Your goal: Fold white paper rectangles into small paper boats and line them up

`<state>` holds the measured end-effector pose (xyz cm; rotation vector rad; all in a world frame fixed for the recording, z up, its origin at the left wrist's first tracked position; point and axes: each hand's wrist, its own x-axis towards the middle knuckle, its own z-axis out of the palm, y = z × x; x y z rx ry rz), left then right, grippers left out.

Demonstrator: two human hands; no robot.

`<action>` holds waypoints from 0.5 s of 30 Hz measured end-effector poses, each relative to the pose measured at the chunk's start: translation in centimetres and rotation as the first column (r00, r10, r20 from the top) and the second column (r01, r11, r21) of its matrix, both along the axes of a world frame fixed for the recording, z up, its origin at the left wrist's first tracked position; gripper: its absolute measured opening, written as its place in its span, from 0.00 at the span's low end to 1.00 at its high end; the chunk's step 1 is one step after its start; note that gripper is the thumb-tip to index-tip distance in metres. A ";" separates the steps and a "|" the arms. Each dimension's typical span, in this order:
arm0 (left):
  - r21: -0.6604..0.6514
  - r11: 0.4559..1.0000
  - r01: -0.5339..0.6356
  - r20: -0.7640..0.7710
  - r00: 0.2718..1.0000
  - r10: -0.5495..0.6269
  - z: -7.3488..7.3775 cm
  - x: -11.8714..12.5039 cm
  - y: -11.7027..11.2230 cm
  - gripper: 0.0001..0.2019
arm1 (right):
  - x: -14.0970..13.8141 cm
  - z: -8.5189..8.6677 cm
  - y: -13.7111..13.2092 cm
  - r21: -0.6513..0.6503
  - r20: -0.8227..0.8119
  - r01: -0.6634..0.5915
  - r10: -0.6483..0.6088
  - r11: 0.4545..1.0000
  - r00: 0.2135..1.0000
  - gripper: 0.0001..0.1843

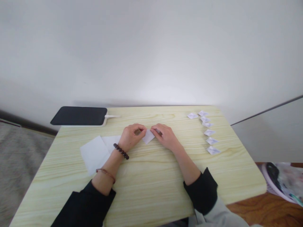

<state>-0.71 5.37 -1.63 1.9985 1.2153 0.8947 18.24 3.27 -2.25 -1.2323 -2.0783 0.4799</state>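
Note:
Between my hands, above the middle of the table, is a small folded piece of white paper [148, 137] with one corner pointing toward me. My left hand [131, 136] pinches its left upper corner between thumb and fingers. On the opposite corner, my right hand [166, 136] grips it the same way. Flat white paper sheets [94, 154] lie partly under my left forearm and wrist. Off to the right, several small folded paper boats [212, 141] form a rough column, with one more paper boat [192, 116] beside its far end.
A black-screened device [79, 116] with a white cable [113, 116] plugged in rests at the table's back left. The pale wood-grain table [151, 195] stands against a white wall [151, 53]. A pink-rimmed bin [272, 186] with plastic in it is on the floor at right.

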 end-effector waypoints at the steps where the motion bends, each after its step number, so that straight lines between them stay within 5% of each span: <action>1: 0.002 1.000 0.001 -0.004 1.000 -0.001 0.0 0.0 0.0 0.09 | 0.1 0.0 0.0 -0.002 -0.004 -0.006 0.006 1.000 1.000 0.11; 15: -0.070 0.997 0.018 0.022 1.000 -0.016 0.3 -0.2 0.1 0.11 | 1.0 0.1 0.4 -0.057 -0.006 0.011 -0.011 0.998 1.000 0.14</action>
